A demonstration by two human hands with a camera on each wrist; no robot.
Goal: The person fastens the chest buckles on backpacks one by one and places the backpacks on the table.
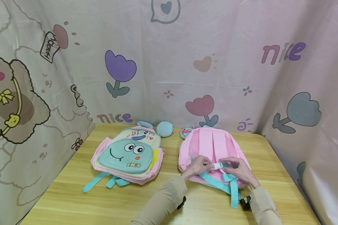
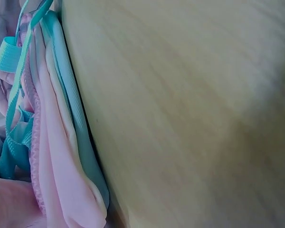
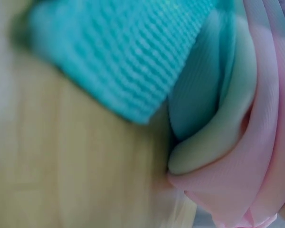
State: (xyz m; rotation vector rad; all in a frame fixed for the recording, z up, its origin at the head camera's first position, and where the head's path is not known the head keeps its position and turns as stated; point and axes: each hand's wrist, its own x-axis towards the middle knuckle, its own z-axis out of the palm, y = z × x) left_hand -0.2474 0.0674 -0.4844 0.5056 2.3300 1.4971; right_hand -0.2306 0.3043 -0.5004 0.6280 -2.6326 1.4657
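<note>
A pink backpack (image 1: 231, 140) lies on the table with its shoulder straps facing up. Over its lower part, my left hand (image 1: 198, 165) pinches a white buckle (image 1: 215, 166) between thumb and fingers. On the other side of that buckle, my right hand (image 1: 239, 170) grips the teal webbing joined to it. Teal strap ends (image 1: 217, 182) hang loose below both hands, one past the bag's bottom edge. In the left wrist view, teal webbing (image 2: 20, 142) runs beside the bag's pink side. A wide strap end (image 3: 118, 61) fills the top of the right wrist view.
To the left lies a second backpack (image 1: 124, 153), face up, with a teal smiling-face pocket and loose teal straps. Round pale-blue ears stick out at its top. The wooden table (image 1: 169, 206) meets a printed curtain (image 1: 169, 62) at the back and sides.
</note>
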